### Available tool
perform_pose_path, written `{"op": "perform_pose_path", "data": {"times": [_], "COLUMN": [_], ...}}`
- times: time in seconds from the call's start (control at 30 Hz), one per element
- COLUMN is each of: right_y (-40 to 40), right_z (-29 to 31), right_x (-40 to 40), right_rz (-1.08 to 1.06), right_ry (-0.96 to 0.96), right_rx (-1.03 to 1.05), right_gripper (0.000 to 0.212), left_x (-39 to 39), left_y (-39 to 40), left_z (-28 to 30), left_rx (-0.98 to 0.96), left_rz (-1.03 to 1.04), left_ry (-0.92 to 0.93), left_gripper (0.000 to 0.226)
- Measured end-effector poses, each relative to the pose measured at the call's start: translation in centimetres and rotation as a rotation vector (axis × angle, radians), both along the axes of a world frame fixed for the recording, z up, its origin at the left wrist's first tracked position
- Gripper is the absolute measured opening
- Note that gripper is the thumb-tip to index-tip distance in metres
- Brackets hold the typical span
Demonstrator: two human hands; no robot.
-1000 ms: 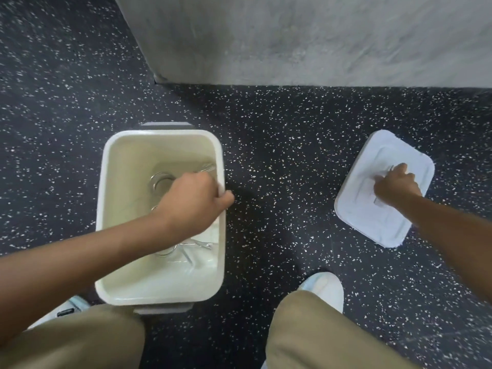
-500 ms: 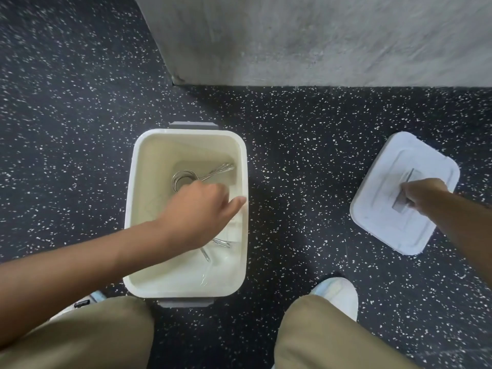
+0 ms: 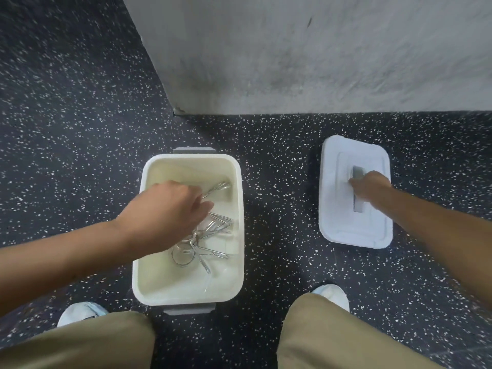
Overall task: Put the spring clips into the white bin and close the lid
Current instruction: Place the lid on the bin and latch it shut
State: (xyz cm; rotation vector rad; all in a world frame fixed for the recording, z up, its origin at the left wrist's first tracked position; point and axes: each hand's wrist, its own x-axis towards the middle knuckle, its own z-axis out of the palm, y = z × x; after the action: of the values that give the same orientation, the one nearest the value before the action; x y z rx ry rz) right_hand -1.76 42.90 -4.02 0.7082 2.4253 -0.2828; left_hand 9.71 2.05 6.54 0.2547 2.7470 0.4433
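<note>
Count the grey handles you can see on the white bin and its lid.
3. One handle sticks out at the far end of the white bin, one at its near end, and one sits on the lid, partly covered by the right hand.

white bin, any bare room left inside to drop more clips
Yes: the near-left floor of the white plastic bin is bare, bordered by its near wall and the left forearm. Crowded: the silver wire spring clips pile along the right side, and the left hand covers the middle.
</note>
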Motion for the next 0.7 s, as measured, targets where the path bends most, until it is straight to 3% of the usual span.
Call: {"op": "perform_pose_path", "data": {"times": [0.27,0.47,0.7], "right_y": [-11.4,-19.4,-27.4], "right_z": [13.1,18.8,16.4], "right_x": [-0.2,3.4,8.6], "right_rz": [0.304,0.573,0.728], "right_ry": [0.008,-0.070,-0.150], "right_rx": [-0.035,0.032,-0.016], "right_gripper": [0.046,0.053,0.040], "left_x": [0.1,3.1,7.8], "left_y": [-4.9,-7.9,-9.4], "left_z": [9.8,14.7,13.7], "left_rx": [-0.217,-0.346,-0.498], "left_rz": [-0.091,-0.217,-0.402], "left_ry": [0.109,0.043,-0.100], "left_gripper": [0.047,0.045,0.046]}}
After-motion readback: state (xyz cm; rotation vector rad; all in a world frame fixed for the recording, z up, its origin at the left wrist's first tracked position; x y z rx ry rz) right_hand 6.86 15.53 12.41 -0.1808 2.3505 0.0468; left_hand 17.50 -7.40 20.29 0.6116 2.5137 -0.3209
